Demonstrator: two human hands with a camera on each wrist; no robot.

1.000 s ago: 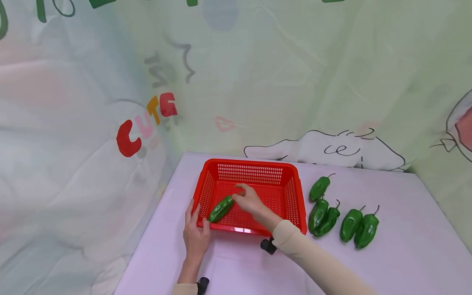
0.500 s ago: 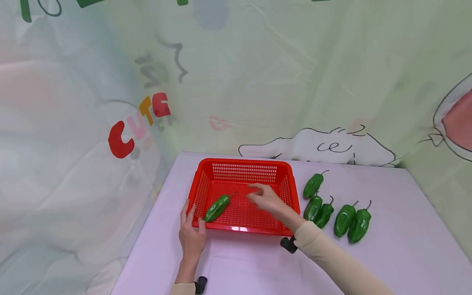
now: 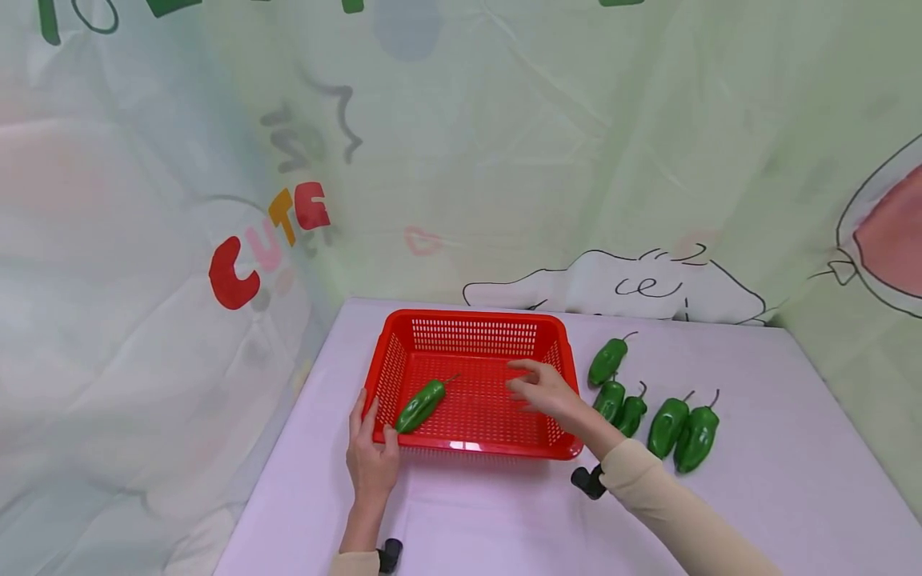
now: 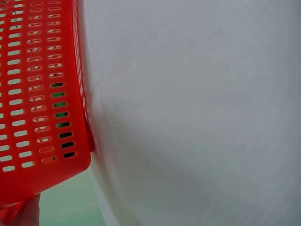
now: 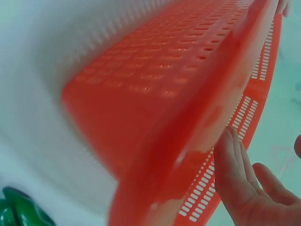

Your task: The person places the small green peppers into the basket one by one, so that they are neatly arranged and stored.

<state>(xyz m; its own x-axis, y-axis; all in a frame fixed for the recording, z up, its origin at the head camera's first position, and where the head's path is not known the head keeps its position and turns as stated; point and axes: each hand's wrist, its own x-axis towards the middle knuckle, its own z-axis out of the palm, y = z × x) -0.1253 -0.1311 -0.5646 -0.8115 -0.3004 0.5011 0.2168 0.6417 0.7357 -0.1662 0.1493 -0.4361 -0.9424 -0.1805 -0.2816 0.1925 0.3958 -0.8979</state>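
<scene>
The right hand (image 3: pixel 543 390) has been withdrawn, fingers parted and unloaded, from the pepper (image 3: pixel 421 406), left lying inside the basket (image 3: pixel 471 404). The near-left corner is gripped by the left hand (image 3: pixel 372 464). One is judged placed; five peppers (image 3: pixel 696 440) lie outside.

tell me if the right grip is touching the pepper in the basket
Apart: the head view shows a bare stretch of the red basket between the right grip and the pepper.

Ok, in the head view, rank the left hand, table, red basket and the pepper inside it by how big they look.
Largest to smallest:
table
red basket
left hand
green pepper inside the red basket
</scene>
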